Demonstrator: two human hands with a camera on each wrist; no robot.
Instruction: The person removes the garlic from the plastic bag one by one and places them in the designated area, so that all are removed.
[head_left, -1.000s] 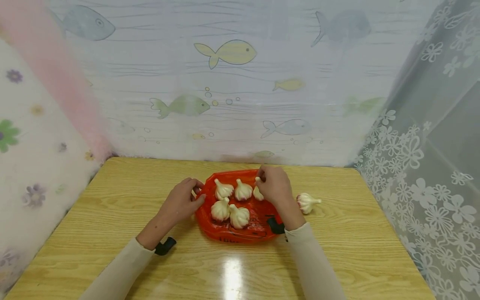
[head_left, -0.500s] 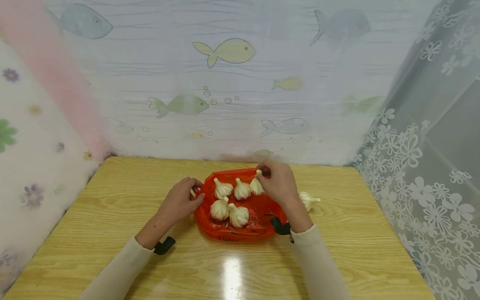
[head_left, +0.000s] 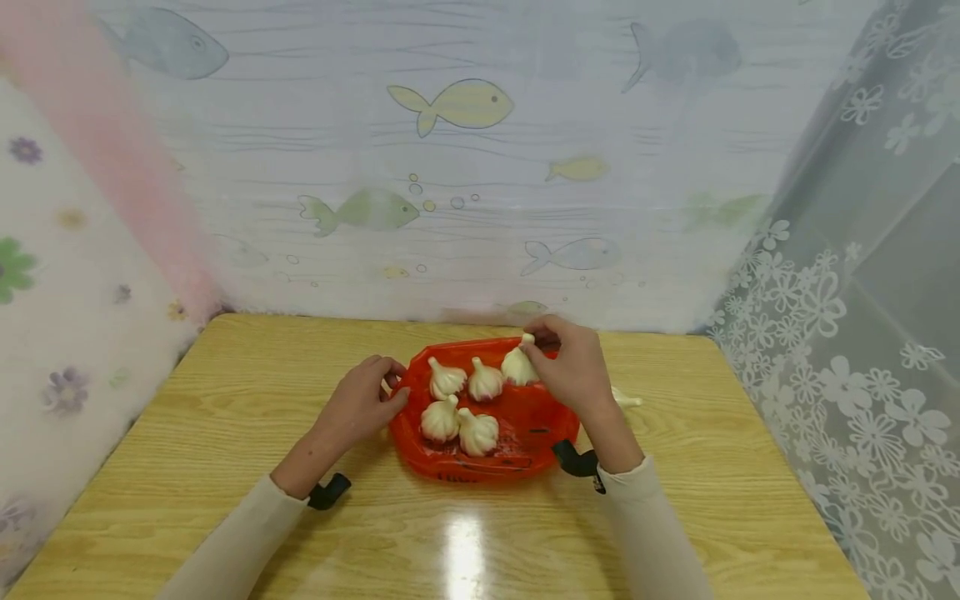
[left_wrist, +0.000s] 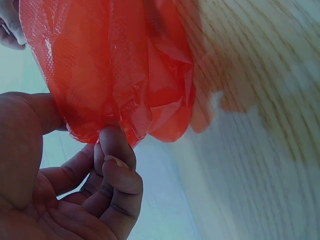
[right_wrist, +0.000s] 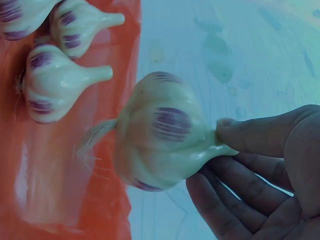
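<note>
Right hand [head_left: 573, 372] is pinching a garlic bulb [head_left: 519, 366] by its stem, hanging root-down over the red bag's [head_left: 525, 417] far edge; left hand [head_left: 360, 406] is gripping the bag's left rim on the tabletop [head_left: 225, 433].

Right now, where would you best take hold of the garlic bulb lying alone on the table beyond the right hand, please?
By its stem: the lone garlic bulb lies on its side with the stem pointing right. Come from the right; the right hand hides the rest of it.

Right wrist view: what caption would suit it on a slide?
Right hand pinches a garlic bulb by its stem above a red bag.
</note>
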